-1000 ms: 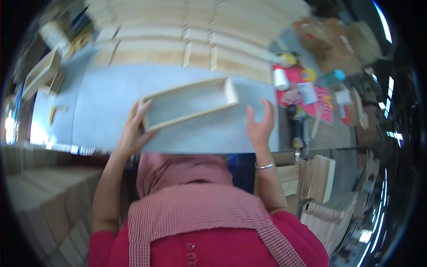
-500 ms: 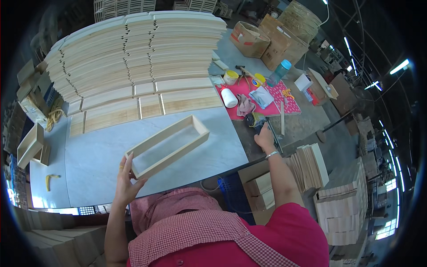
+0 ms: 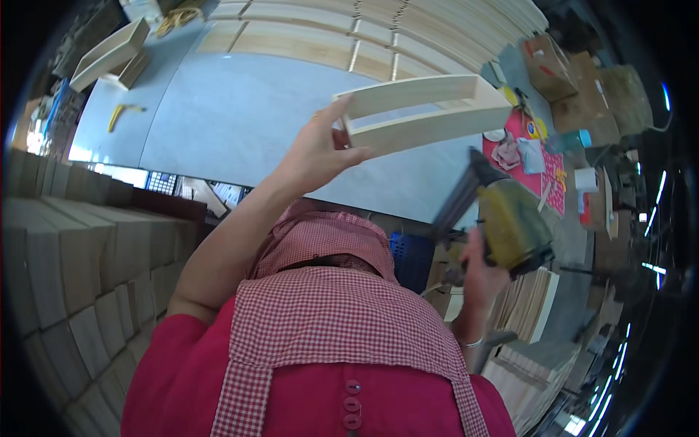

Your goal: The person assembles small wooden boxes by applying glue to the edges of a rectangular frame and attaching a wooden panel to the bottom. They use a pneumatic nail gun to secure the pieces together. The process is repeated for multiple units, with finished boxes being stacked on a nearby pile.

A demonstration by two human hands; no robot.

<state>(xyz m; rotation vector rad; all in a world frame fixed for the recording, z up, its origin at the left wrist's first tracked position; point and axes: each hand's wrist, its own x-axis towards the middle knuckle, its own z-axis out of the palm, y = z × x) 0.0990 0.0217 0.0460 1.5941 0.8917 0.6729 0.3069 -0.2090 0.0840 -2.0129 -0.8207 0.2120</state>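
Note:
My left hand [image 3: 320, 149] grips the near left end of a long rectangular frame [image 3: 415, 131] of pale bare wood. Its thumb lies on the near side and its fingers are over the end piece. The frame is open through the middle and is held up above the table. On the right, my right hand [image 3: 482, 273] is wrapped round the handle of a yellow and black nail gun [image 3: 513, 222], blurred by motion. The gun's dark nose and magazine slant between the frame and my body, apart from the frame.
Rows of stacked wooden boards [image 3: 306, 47] line the far side of the pale table [image 3: 233, 109]. At the left lie wooden boxes [image 3: 116, 54] and a yellow hooked piece [image 3: 120, 115]. A pink cloth [image 3: 518, 124] with small items, a blue bottle [image 3: 571, 140] and cartons [image 3: 582, 95] stand at right.
My right hand has lifted the nail gun from the right side and brought it nearer my body. My left hand has raised the frame off the table. The head view has shifted.

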